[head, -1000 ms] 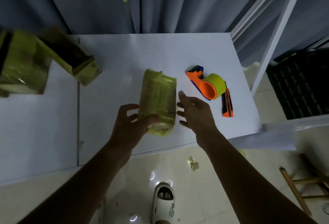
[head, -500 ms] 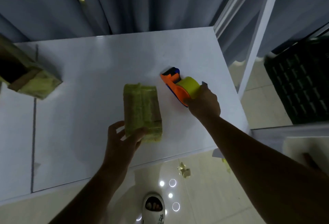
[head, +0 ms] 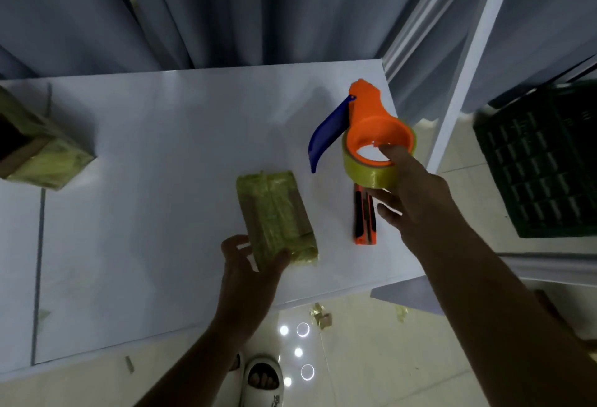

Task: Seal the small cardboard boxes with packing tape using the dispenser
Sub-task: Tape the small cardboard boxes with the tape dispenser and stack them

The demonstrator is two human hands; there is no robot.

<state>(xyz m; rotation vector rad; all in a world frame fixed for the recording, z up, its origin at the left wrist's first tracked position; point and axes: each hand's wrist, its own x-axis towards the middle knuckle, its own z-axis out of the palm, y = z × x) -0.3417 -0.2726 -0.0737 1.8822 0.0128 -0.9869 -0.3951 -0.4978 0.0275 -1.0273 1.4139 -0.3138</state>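
My left hand point(head: 250, 272) grips the near end of the taped box point(head: 276, 217) lying on the table point(head: 155, 161), while right of the box my right hand point(head: 412, 200) holds the dispenser point(head: 371, 141) aloft above a knife point(head: 365, 217).

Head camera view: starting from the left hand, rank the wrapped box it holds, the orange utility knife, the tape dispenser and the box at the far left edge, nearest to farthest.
From the left hand:
1. Wrapped box, gripped at its near end.
2. Utility knife, lying on the table to the right.
3. Tape dispenser, lifted in the right hand, farther back right.
4. Far-left box, at the table's left edge.
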